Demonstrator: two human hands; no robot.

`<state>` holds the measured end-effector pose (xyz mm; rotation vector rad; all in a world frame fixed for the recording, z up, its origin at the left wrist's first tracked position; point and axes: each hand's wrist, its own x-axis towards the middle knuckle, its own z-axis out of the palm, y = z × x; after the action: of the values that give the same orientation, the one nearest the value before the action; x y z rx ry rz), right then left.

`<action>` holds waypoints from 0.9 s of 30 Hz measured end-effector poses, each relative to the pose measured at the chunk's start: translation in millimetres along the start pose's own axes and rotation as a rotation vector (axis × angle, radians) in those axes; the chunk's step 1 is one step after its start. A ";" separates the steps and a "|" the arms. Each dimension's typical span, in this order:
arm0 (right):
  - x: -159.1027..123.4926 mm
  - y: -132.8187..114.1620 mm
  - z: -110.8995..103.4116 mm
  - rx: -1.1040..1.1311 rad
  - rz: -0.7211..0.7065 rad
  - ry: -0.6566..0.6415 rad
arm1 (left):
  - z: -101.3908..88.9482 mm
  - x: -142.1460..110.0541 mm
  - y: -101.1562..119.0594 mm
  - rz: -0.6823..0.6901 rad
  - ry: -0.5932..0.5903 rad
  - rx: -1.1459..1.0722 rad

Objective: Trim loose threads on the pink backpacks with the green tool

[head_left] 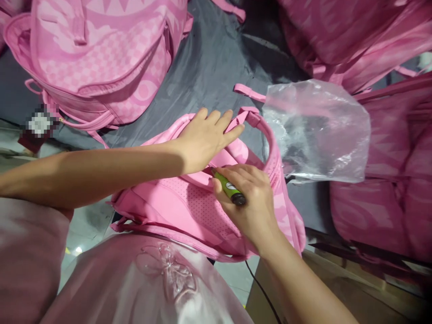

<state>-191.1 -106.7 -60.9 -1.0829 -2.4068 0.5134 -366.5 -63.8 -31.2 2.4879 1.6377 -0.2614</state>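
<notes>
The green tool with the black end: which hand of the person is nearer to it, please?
The right hand: its fingers are closed around the green tool. The left hand is apart from it, up and left in the picture, spread on the pink backpack.

A pink backpack (178, 211) lies with its dotted back panel (202, 202) facing up at the near edge of the grey surface (209, 58), one strap (271, 139) curving along the right; a green-handled tool (227, 184) with a rounded black end is held slantwise over it
</notes>
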 end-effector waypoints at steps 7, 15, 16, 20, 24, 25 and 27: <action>2.9 -3.8 2.4 0.009 0.033 0.018 | 2.3 -0.5 -1.1 0.011 0.030 0.021; 2.0 -10.1 3.7 -0.003 0.047 0.037 | 0.6 -1.5 -2.5 0.012 0.017 -0.043; 2.2 -10.7 3.6 0.008 0.050 0.030 | 0.7 -1.4 -2.2 0.013 0.012 -0.061; 4.3 -11.1 4.4 0.003 0.086 0.022 | 1.4 0.0 -1.1 0.005 -0.015 -0.143; 3.5 -7.7 5.8 0.088 0.126 -0.015 | -1.3 0.8 -10.7 0.039 -0.053 -0.124; 2.4 -7.1 6.3 0.074 0.142 -0.014 | -3.5 -0.3 -15.9 0.048 -0.077 -0.116; 0.1 -8.2 7.9 0.049 0.149 0.018 | -9.2 -4.8 -27.3 0.033 -0.145 -0.119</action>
<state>-200.4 -112.9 -63.4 -1.2462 -2.2972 0.6054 -392.9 -55.4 -22.0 2.3474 1.5082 -0.3227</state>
